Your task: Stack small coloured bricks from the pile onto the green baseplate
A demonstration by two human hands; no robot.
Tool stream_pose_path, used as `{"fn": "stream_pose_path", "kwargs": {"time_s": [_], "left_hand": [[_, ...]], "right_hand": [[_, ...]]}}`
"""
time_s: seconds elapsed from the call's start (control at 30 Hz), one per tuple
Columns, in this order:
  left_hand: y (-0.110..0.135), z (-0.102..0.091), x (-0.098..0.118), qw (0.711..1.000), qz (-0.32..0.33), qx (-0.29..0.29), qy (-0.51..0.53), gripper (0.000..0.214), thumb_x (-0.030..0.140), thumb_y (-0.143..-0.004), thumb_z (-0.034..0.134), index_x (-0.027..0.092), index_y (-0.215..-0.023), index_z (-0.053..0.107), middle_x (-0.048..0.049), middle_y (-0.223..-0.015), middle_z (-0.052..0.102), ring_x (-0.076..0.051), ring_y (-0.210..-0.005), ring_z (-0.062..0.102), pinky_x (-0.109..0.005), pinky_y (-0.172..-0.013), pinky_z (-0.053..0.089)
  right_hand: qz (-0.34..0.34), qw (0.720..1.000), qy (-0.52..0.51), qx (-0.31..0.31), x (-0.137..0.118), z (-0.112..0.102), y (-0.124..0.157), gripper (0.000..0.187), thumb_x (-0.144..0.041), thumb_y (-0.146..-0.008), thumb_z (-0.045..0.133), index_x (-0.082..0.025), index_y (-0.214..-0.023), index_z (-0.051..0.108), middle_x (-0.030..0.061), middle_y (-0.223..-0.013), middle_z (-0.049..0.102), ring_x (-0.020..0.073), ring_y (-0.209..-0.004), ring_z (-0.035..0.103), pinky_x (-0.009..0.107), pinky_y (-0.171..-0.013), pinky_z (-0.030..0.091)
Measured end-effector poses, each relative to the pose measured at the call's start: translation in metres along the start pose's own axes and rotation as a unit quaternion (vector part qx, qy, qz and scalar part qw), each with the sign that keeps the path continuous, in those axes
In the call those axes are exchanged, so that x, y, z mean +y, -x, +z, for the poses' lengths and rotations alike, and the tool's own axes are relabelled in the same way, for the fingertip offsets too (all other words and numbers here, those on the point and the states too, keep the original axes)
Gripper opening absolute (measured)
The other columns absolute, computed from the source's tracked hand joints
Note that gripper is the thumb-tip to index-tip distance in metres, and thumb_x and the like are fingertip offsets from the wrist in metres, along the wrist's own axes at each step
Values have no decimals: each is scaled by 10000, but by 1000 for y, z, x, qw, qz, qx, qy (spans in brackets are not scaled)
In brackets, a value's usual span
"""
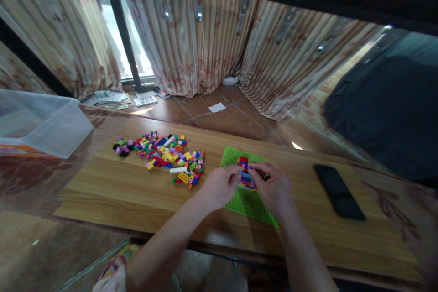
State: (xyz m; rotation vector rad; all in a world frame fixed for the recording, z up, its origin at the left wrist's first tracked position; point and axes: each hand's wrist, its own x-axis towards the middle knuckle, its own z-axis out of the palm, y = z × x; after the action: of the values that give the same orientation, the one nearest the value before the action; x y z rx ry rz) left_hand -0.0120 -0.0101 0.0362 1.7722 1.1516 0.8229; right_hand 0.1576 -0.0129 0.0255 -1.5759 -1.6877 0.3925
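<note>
Your forearms (171, 244) reach across the table (130, 196) to the green board (242, 204). Your left hand (219, 188), fingers curled nearly closed, grips the left side of the brick build (247, 175); your right hand (274, 188), thumb and fingers drawn in, grips its right side. Whether either pinches a loose piece too, you cannot tell from here. The build sits over the board's middle, partly hidden by your fingers. It looks well begun, several colours already joined, yet many loose bricks (178, 170) remain left of the board. Farther left stands a clear tub (73, 130); right of the board lies a phone (340, 191).
</note>
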Motion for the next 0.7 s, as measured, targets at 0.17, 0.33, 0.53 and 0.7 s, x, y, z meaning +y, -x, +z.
{"fn": "stream_pose_path", "kwargs": {"time_s": [0.17, 0.33, 0.53, 0.7], "left_hand": [[0, 0, 0, 999, -16, -25, -29, 404, 188, -901, 419, 145, -1218, 666, -88, -1106, 739, -207, -924, 686, -325, -886, 509], [0, 0, 1, 998, -17, -31, -50, 403, 211, -917, 413, 152, -1234, 655, -87, -1141, 727, -215, -990, 679, -334, -922, 502], [1, 3, 1, 998, -10, -30, -56, 410, 224, -921, 414, 165, -1261, 636, -88, -1154, 720, -219, -974, 679, -331, -877, 516], [3, 4, 1, 997, -17, -28, -64, 407, 236, -919, 415, 158, -1250, 639, -101, -1089, 737, -230, -919, 686, -347, -838, 524]], "right_hand": [[25, 999, -37, 20, -1, 0, 0, 220, -359, -822, 611, -181, -856, 734, 70, -868, 681, 178, -720, 611, 328, -684, 504], [45, 998, -6, 36, -5, 4, -1, 239, -381, -786, 632, -171, -841, 731, 61, -802, 659, 170, -650, 580, 318, -628, 483], [61, 997, 16, 42, -8, 5, -3, 242, -385, -768, 630, -168, -803, 733, 54, -772, 651, 173, -643, 575, 323, -637, 470], [66, 997, 19, 45, -9, 6, -4, 242, -388, -759, 632, -169, -780, 734, 54, -750, 646, 174, -632, 570, 321, -626, 463]]}}
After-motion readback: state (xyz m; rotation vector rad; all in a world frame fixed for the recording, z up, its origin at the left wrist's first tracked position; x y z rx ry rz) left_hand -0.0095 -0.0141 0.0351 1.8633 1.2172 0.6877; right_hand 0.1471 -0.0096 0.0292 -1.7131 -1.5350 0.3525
